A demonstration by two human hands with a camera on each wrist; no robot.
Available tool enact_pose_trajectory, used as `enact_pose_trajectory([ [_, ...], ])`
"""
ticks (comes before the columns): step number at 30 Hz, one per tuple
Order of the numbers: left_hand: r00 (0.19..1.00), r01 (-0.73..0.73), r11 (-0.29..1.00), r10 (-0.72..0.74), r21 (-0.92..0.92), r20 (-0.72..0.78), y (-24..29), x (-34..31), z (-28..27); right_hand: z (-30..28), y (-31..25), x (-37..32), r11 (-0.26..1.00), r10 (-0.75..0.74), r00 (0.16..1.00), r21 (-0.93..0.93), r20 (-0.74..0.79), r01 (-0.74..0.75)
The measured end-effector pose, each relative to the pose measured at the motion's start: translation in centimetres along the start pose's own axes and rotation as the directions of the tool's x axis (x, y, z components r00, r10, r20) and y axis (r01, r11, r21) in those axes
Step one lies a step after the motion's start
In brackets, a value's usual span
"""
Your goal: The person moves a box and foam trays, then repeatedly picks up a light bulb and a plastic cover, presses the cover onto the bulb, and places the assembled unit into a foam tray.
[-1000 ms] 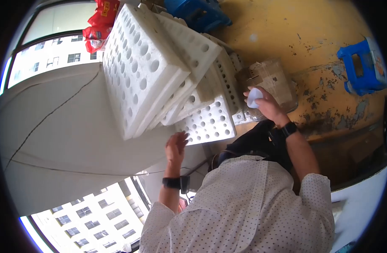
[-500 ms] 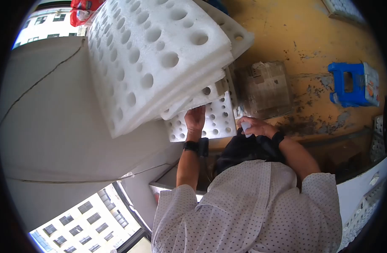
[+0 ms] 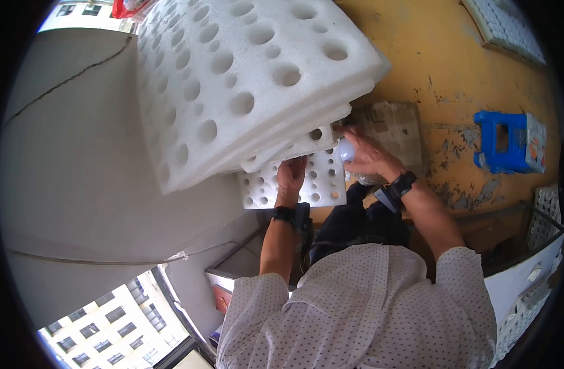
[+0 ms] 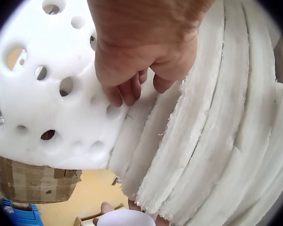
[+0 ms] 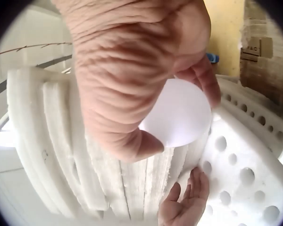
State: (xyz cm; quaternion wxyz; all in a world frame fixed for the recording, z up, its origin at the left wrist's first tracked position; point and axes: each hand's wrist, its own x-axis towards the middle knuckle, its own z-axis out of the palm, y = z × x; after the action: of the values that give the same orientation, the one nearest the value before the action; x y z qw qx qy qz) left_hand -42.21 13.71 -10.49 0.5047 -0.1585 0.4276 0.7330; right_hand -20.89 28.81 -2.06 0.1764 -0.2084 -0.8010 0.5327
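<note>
My right hand [image 3: 369, 157] pinches a white, rounded bulb cover [image 3: 346, 150] between thumb and fingers, beside the edge of a stack of thick white foam boards [image 3: 254, 67]. In the right wrist view the cover's smooth dome [image 5: 181, 113] sits under the palm. My left hand [image 3: 290, 175] is below the stack's overhang. Seen from the left wrist, its fingers [image 4: 127, 92] reach against the foam edges, beside a foam board full of round holes [image 4: 19, 94]; the fingertips are partly hidden. From the right wrist, the left palm [image 5: 181, 212] faces up with its fingers extended.
A taped cardboard box [image 3: 396, 132] stands on the worn yellow floor behind the right hand. Farther right is a blue plastic stool [image 3: 491, 144]. A tray of white pieces [image 3: 506, 27] lies at the top right. A grey wall [image 3: 73, 154] borders the stack on the left.
The left hand has moved from beside the stack to under its overhang. The right hand dipped toward the lap with the bulb cover, then rose beside the foam edge. The head view has shifted closer.
</note>
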Motion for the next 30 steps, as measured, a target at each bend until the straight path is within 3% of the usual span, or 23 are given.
enact_pose_trajectory([
  [2,1.000,0.001,0.999,0.000,-0.048,0.019,-0.1,-0.1,0.1,-0.8,-2.9,0.5,0.950,0.196,0.980,-0.246,-0.017,-0.195],
  [5,0.997,0.026,0.990,-0.016,-0.139,0.072,-0.3,-0.1,0.1,-0.9,-5.6,0.3,0.888,0.101,0.991,-0.442,-0.083,-0.127],
  [8,0.987,0.032,0.975,0.005,-0.221,0.163,-0.8,0.0,-0.1,-0.9,-6.8,0.5,0.847,0.067,0.996,-0.523,-0.066,-0.091],
  [12,0.962,-0.049,0.980,0.098,-0.191,0.256,-1.3,0.3,-0.7,-1.0,-9.8,1.1,0.815,0.025,0.999,-0.578,-0.026,-0.035],
  [14,0.930,-0.038,0.977,0.112,-0.210,0.349,-1.4,0.4,-0.9,-0.7,-10.0,1.7,0.749,0.209,0.974,-0.655,0.092,-0.099],
  [15,0.927,-0.039,0.975,0.116,-0.217,0.357,-1.3,0.3,-1.1,-0.5,-9.9,1.8,0.742,0.205,0.975,-0.663,0.090,-0.094],
  [17,0.822,0.041,0.982,0.073,-0.187,0.565,-0.9,0.3,-1.7,0.0,-9.5,1.7,0.769,0.212,0.976,-0.625,0.051,-0.135],
  [20,0.860,0.046,0.985,0.047,-0.168,0.509,-1.2,0.6,-2.2,0.1,-9.0,1.6,0.775,0.205,0.974,-0.624,0.101,-0.098],
  [21,0.894,-0.043,0.998,0.063,-0.056,0.444,-1.5,0.7,-1.9,0.2,-8.9,1.5,0.770,0.208,0.973,-0.630,0.102,-0.099],
  [22,0.893,-0.040,0.997,0.064,-0.064,0.446,-1.7,0.6,-1.9,0.2,-9.0,1.4,0.783,0.193,0.976,-0.616,0.106,-0.087],
  [24,0.954,-0.037,0.997,0.056,-0.069,0.293,-2.0,1.0,-1.5,0.0,-9.0,1.5,0.783,0.174,0.979,-0.617,0.102,-0.075],
  [30,0.958,-0.112,0.994,0.103,0.019,0.269,-1.4,-0.3,-0.1,-0.6,-9.4,1.2,0.751,0.146,0.981,-0.660,0.130,-0.024],
])
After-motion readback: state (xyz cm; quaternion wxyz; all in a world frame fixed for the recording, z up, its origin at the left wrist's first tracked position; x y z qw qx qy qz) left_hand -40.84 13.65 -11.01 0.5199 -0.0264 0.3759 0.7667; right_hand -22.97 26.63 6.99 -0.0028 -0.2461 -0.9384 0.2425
